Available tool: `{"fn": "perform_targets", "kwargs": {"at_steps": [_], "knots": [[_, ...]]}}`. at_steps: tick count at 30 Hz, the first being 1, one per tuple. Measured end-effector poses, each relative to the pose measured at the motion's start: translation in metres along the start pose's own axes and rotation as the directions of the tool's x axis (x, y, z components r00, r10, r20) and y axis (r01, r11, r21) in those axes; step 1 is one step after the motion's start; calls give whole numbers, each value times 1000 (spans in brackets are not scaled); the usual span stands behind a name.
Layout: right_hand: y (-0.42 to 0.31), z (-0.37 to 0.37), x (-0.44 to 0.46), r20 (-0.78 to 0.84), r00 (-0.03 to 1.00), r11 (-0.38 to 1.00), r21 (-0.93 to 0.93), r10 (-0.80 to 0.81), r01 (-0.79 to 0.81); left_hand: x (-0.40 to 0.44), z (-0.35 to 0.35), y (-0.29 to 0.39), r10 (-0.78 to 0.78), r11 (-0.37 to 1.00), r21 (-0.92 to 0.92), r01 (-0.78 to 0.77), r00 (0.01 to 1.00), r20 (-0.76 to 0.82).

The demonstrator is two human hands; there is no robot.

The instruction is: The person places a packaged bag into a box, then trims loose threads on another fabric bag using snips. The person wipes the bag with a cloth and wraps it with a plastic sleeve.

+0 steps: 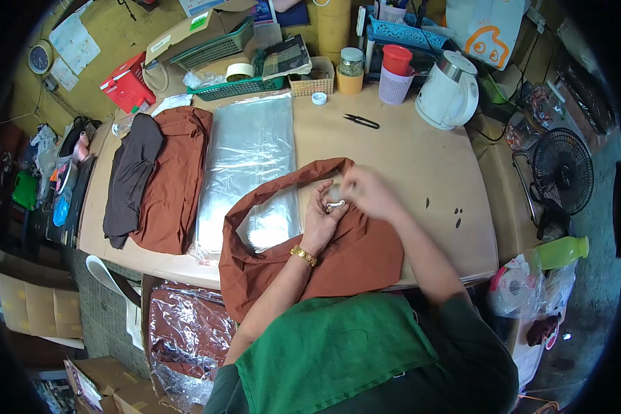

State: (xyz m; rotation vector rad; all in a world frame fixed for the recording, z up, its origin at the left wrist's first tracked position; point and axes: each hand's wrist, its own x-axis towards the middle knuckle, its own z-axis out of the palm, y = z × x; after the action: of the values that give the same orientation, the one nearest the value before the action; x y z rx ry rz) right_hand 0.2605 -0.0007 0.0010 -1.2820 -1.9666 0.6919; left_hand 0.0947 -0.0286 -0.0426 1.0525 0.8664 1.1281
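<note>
A rust-brown fabric bag [355, 255] with a wide looped strap lies at the table's front edge, partly over the clear plastic sheets [248, 152]. My left hand [320, 217], below a gold wristwatch band, is closed on a small white and metallic piece [335, 205] over the bag; its exact kind is too small to tell. Just up and to the right, my right hand [367, 193] is raised beside the strap, its fingers smeared by motion. Black thread snips [361, 121] lie farther back on the table.
Folded brown fabric [176, 179] and dark fabric [132, 179] lie at the left. Along the back stand green baskets [238, 88], a jar [350, 65], cups [395, 76] and a white kettle [448, 90]. A black fan [563, 170] is at the right.
</note>
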Motion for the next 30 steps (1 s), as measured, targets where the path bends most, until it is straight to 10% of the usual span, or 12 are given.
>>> {"fn": "perform_targets", "kwargs": {"at_steps": [4,6,9,11,12,14,16,17,19,23,25,30], "knots": [[9,7,-2,-144,989,990,-144,-20,-1,0,-2,-7,46,991,122,-56,996,81],[29,-8,33,-176,909,890,338,379,-305,-5,5,4,-61,991,126,41,986,157],[28,-12,66,-470,879,981,194,81,13,1,15,-8,-43,988,153,17,985,169],[-9,-18,62,-643,709,943,-319,-290,96,2,13,0,49,980,181,-76,988,147],[-31,-17,46,-641,734,968,-233,-222,89,-1,2,22,126,808,552,-206,976,179],[-77,-18,-12,-174,961,976,3,214,-217,1,-34,53,47,393,898,-196,980,193],[-78,4,-69,63,995,969,-240,76,-59,16,-75,76,-78,281,954,-106,988,133],[-78,11,-90,152,988,930,-364,8,48,25,-94,87,132,267,949,-169,982,137],[-60,19,-114,60,998,933,-359,-1,22,45,-121,105,516,201,938,-283,845,144],[-42,20,-115,-59,997,841,-541,-43,5,65,-112,130,478,63,986,-157,872,108],[-42,19,-112,20,996,833,-550,89,-63,46,-47,152,-58,95,991,-95,993,101],[-35,17,-104,219,958,784,-620,186,-11,13,20,48,179,207,839,-504,862,474]]}}
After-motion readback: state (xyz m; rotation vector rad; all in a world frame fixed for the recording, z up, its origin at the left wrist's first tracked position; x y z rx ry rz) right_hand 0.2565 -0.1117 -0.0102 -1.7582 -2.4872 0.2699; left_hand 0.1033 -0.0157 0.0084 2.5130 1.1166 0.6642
